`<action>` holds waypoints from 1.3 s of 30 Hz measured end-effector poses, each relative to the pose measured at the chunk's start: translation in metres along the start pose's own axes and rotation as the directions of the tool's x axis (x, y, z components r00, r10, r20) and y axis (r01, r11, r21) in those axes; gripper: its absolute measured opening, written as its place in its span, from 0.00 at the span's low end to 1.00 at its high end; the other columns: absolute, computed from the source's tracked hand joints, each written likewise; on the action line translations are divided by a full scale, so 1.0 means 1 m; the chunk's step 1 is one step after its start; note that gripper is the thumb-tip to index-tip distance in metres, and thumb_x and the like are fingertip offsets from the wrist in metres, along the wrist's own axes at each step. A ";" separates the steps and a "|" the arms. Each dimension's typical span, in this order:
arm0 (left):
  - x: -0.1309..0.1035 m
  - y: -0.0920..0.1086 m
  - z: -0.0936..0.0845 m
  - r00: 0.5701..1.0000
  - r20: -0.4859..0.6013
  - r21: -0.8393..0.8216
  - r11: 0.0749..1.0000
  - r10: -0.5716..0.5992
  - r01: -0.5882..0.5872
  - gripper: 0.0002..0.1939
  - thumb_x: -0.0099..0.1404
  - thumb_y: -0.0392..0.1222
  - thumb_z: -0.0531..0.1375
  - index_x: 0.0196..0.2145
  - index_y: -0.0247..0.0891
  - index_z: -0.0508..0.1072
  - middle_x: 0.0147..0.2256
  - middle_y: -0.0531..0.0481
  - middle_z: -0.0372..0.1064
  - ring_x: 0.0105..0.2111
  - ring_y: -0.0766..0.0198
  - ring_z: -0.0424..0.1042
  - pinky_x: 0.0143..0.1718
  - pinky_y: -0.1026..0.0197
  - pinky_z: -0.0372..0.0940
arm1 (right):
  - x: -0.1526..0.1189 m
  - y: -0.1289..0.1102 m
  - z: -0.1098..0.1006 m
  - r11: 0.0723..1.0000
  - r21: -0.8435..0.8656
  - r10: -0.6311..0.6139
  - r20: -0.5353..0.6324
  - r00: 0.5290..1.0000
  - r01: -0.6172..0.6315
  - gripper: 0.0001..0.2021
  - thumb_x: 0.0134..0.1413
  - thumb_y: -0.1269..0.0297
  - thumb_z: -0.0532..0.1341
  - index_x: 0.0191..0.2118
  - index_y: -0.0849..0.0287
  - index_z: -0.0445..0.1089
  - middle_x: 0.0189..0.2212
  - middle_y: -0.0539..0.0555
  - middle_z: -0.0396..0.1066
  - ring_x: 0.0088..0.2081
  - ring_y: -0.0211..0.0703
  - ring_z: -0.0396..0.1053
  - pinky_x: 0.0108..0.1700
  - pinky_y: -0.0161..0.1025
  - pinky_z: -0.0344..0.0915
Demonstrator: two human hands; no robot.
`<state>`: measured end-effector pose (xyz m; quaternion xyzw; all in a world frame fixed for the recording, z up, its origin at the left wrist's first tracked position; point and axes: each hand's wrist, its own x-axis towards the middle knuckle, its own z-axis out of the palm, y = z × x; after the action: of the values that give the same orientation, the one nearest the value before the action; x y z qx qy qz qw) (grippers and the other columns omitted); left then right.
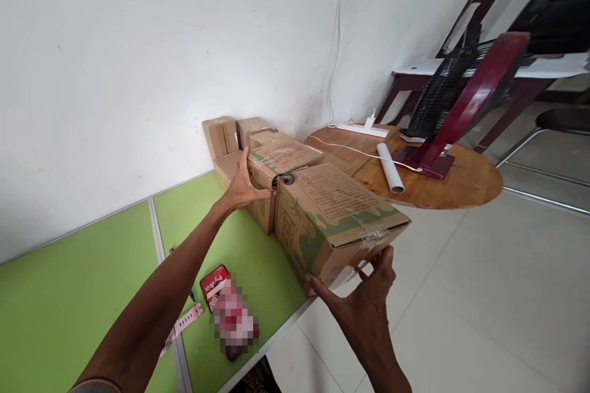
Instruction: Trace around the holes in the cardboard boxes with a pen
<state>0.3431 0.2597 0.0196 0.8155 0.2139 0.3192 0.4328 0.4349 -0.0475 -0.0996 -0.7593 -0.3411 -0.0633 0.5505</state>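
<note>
A brown cardboard box (341, 209) with green print lies nearest me at the right end of the green table (106, 258), its near end by the edge. My right hand (362, 295) grips the lower part of that near end, thumb at the left corner and fingers beneath. Behind it, in line and almost touching, stands a similar printed box (286, 156). My left hand (242, 187) grips the left side of this rear box, fingers at its far edge and thumb at the seam between the two boxes.
Smaller cardboard boxes (221, 135) are stacked against the wall. A phone (230, 313) and a pink watch strap (187, 322) lie on the green table. The round wooden table (442, 190) at right bears a red fan (479, 92), a white tube (389, 167) and a power strip (362, 130).
</note>
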 end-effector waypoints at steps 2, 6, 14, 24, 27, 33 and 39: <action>-0.014 0.002 -0.003 0.999 -0.049 -0.003 1.000 -0.005 0.005 0.89 0.40 0.61 0.87 0.84 0.34 0.38 0.80 0.21 0.42 0.82 0.24 0.41 0.82 0.31 0.43 | -0.002 0.000 -0.003 1.000 -0.014 -0.023 0.015 1.000 0.023 0.74 0.50 0.38 0.79 0.86 0.50 0.27 0.78 0.74 0.45 0.75 0.82 0.53 0.65 0.82 0.70; -0.055 0.006 -0.033 0.992 -0.120 -0.027 0.999 -0.038 0.035 0.89 0.41 0.60 0.86 0.84 0.41 0.36 0.80 0.20 0.39 0.79 0.20 0.50 0.77 0.24 0.55 | -0.006 0.008 -0.011 0.998 -0.009 -0.064 0.022 0.998 0.064 0.75 0.49 0.35 0.79 0.86 0.46 0.27 0.73 0.71 0.52 0.72 0.80 0.60 0.59 0.77 0.75; -0.130 0.007 -0.110 0.930 -0.361 -0.015 0.997 -0.076 0.076 0.80 0.43 0.59 0.86 0.82 0.47 0.45 0.72 0.28 0.59 0.73 0.27 0.64 0.74 0.21 0.59 | 0.009 0.006 0.030 0.970 0.159 0.181 0.043 0.982 -0.186 0.75 0.41 0.31 0.78 0.84 0.57 0.37 0.70 0.74 0.58 0.70 0.78 0.64 0.61 0.73 0.73; -0.216 0.020 -0.185 0.782 -0.621 -0.055 0.998 -0.055 0.026 0.77 0.42 0.67 0.83 0.79 0.49 0.48 0.67 0.32 0.66 0.71 0.27 0.67 0.69 0.23 0.67 | 0.006 -0.054 0.017 0.999 0.049 0.017 -0.190 0.982 -0.007 0.58 0.54 0.32 0.75 0.77 0.67 0.60 0.69 0.79 0.59 0.70 0.86 0.61 0.61 0.82 0.70; -0.250 0.025 -0.207 0.743 -0.670 0.006 1.000 -0.001 0.007 0.75 0.45 0.65 0.82 0.79 0.49 0.47 0.67 0.34 0.66 0.72 0.28 0.67 0.69 0.23 0.68 | -0.006 -0.084 0.029 0.979 0.090 -0.170 -0.152 0.974 0.184 0.36 0.67 0.43 0.72 0.71 0.60 0.69 0.63 0.72 0.69 0.63 0.75 0.71 0.56 0.71 0.77; -0.317 0.018 -0.228 0.649 -0.760 0.136 0.985 0.033 0.110 0.76 0.45 0.62 0.83 0.81 0.55 0.47 0.71 0.34 0.62 0.75 0.26 0.61 0.72 0.18 0.60 | -0.035 -0.146 0.099 0.784 0.327 -0.598 0.170 0.783 0.528 0.08 0.77 0.63 0.64 0.56 0.55 0.75 0.48 0.60 0.80 0.46 0.53 0.80 0.47 0.51 0.81; -0.368 -0.007 -0.231 0.634 -0.773 0.203 0.961 0.041 0.186 0.77 0.46 0.62 0.84 0.82 0.52 0.46 0.73 0.30 0.58 0.76 0.26 0.59 0.75 0.19 0.57 | -0.054 -0.181 0.132 0.705 0.531 -0.689 0.358 0.630 0.470 0.06 0.77 0.67 0.62 0.52 0.53 0.76 0.47 0.57 0.80 0.45 0.49 0.81 0.37 0.42 0.79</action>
<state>-0.0797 0.1643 -0.0126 0.6419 0.4512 0.5868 0.2003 0.2506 0.0740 -0.0323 -0.4651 -0.7154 0.0412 0.5198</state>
